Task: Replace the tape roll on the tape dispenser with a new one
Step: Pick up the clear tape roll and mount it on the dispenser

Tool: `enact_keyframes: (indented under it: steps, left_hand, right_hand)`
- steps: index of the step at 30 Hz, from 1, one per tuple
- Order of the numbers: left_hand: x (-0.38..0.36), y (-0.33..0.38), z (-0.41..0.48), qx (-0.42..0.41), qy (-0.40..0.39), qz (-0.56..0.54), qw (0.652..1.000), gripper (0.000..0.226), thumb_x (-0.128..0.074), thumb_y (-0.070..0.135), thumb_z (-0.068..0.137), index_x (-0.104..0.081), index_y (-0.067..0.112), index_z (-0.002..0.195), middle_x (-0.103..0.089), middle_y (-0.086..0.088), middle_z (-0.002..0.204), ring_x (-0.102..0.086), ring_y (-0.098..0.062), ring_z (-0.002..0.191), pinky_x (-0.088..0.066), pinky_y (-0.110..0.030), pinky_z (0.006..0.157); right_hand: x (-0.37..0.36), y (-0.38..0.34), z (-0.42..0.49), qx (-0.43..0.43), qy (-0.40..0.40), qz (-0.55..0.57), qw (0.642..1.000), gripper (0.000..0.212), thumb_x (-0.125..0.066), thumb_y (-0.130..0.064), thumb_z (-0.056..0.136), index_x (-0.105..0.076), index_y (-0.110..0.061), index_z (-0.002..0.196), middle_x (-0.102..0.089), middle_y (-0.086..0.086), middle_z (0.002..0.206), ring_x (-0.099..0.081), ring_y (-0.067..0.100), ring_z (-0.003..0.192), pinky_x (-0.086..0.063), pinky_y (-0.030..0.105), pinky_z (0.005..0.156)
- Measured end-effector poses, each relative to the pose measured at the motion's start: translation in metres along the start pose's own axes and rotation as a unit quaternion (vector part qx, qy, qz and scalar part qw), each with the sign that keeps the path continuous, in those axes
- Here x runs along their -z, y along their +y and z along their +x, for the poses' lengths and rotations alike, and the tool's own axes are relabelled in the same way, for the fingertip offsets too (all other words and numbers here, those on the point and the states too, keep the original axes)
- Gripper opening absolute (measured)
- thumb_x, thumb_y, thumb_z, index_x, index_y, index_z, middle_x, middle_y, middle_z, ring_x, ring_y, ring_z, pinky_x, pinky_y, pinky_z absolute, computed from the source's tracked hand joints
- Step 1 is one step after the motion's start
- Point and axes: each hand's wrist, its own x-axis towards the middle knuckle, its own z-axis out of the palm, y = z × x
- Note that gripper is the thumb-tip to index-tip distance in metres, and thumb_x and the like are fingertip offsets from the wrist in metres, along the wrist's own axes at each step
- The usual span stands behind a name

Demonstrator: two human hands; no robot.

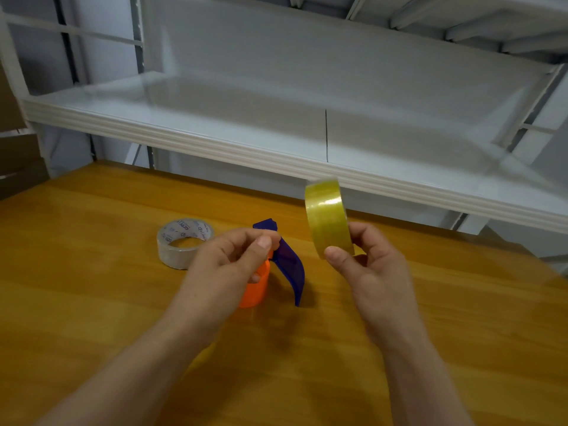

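Left grip (pixel 227 265): clenched on the tape dispenser (pixel 290 267), thumb and fingers pinching near its top, lower centre of the frame.
Dispenser: upright, low over the counter (pixel 92 302); touching the wood or not, cannot tell. Orange hub (pixel 256 290) bare of tape, blue guard curving down to the right.
Right grip (pixel 368 265): grasping the yellow tape roll (pixel 327 216) by its rim, thumb on the near edge, fingers behind.
Yellow roll: right of centre, standing on edge, lifted clear of the counter, up and to the right of the hub.
Why held so: probably a rim hold to leave the core free for the hub, with the dispenser steadied to receive it.
Clear tape roll (pixel 184 241): flat on the counter, left of centre, just beyond the left grip, untouched; old or spare, cannot tell.
Edges: white shelf (pixel 276 130) lip crossing the middle of the frame, over the far counter edge, just behind the yellow roll's top in the picture.
Open room: bare wood toward the bottom and both sides; nothing between roll and hub, so likely a short move down and to the left.
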Motion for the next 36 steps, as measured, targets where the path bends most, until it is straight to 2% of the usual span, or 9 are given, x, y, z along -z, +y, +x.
enact_keyframes:
  steps: [7,12,17,20,23,25,28,32,36]
  left_hand:
    - [0.001,0.008,0.005,0.1,-0.063,-0.201,0.972,0.049,-0.07,0.06,0.07,-0.079,0.019,0.096,-0.072,-0.008,0.102,-0.058,-0.022,0.093,-0.044,-0.031,0.071]
    - [0.006,0.01,0.005,0.097,-0.102,-0.284,0.948,0.044,-0.072,0.029,0.08,-0.07,0.008,0.118,-0.072,-0.018,0.119,-0.064,-0.025,0.098,-0.047,-0.033,0.082]
    - [0.008,0.013,0.003,0.082,-0.107,-0.279,0.951,0.043,-0.064,0.013,0.081,-0.064,0.002,0.122,-0.073,-0.02,0.114,-0.073,-0.027,0.095,-0.062,-0.026,0.073]
    - [0.007,0.012,0.002,0.059,-0.104,-0.234,0.965,0.043,-0.067,0.014,0.078,-0.066,0.006,0.12,-0.076,-0.013,0.111,-0.074,-0.022,0.094,-0.059,-0.026,0.072]
    - [0.005,0.011,0.0,0.031,-0.1,-0.186,0.977,0.041,-0.071,0.013,0.075,-0.068,0.007,0.116,-0.077,-0.01,0.107,-0.073,-0.024,0.097,-0.058,-0.033,0.08]
    - [0.003,0.009,-0.002,0.004,-0.087,-0.141,0.986,0.038,-0.074,0.014,0.074,-0.069,0.007,0.112,-0.077,-0.011,0.107,-0.071,-0.027,0.103,-0.056,-0.038,0.086]
    - [0.002,0.008,-0.002,-0.026,-0.073,-0.106,0.991,0.034,-0.076,0.017,0.071,-0.072,0.013,0.105,-0.077,-0.008,0.105,-0.072,-0.023,0.101,-0.057,-0.033,0.084]
    - [0.004,0.01,-0.001,-0.055,-0.079,-0.077,0.992,0.03,-0.084,0.025,0.071,-0.075,0.019,0.099,-0.077,-0.008,0.103,-0.072,-0.022,0.1,-0.059,-0.037,0.085]
    - [0.005,0.01,-0.002,-0.083,-0.076,-0.034,0.993,0.035,-0.083,0.037,0.067,-0.071,0.018,0.093,-0.074,-0.007,0.095,-0.07,-0.028,0.09,-0.055,-0.051,0.084]
  right_hand:
    - [-0.011,0.0,-0.002,0.072,-0.068,-0.06,0.993,0.023,-0.076,-0.018,0.079,-0.071,-0.03,0.097,-0.066,-0.008,0.114,-0.054,0.007,0.113,-0.041,0.016,0.088]
    - [-0.019,0.0,-0.005,0.055,-0.12,-0.088,0.987,0.026,-0.078,-0.013,0.078,-0.07,-0.036,0.09,-0.061,-0.027,0.12,-0.029,-0.007,0.137,-0.024,-0.002,0.091]
    - [-0.018,0.001,-0.005,0.041,-0.115,-0.091,0.988,0.04,-0.078,-0.048,0.07,-0.068,-0.042,0.108,-0.057,-0.021,0.134,-0.03,0.0,0.14,-0.027,0.024,0.103]
    - [-0.018,0.0,-0.006,0.048,-0.11,-0.075,0.99,0.047,-0.073,-0.062,0.068,-0.067,-0.041,0.11,-0.058,-0.016,0.135,-0.035,-0.001,0.138,-0.031,0.02,0.1]
    - [-0.021,-0.005,-0.008,0.044,-0.1,-0.027,0.994,0.03,-0.075,-0.041,0.077,-0.071,-0.029,0.105,-0.067,-0.005,0.12,-0.055,-0.006,0.112,-0.044,0.004,0.077]
    - [-0.023,-0.005,-0.008,0.049,-0.1,0.01,0.994,0.015,-0.073,-0.02,0.085,-0.073,-0.022,0.1,-0.074,-0.005,0.103,-0.065,-0.001,0.095,-0.051,0.012,0.076]
    - [-0.024,-0.003,-0.008,0.047,-0.103,0.037,0.993,0.014,-0.069,-0.018,0.089,-0.072,-0.022,0.101,-0.076,-0.003,0.102,-0.07,0.017,0.098,-0.056,0.043,0.087]
    - [-0.026,-0.005,-0.009,0.029,-0.105,0.123,0.986,0.015,-0.064,-0.01,0.089,-0.07,-0.007,0.102,-0.077,0.005,0.096,-0.073,0.016,0.089,-0.058,0.028,0.076]
    - [-0.028,-0.005,-0.009,0.007,-0.097,0.175,0.98,0.019,-0.063,-0.015,0.085,-0.07,-0.006,0.1,-0.078,0.004,0.093,-0.073,0.017,0.088,-0.058,0.028,0.076]
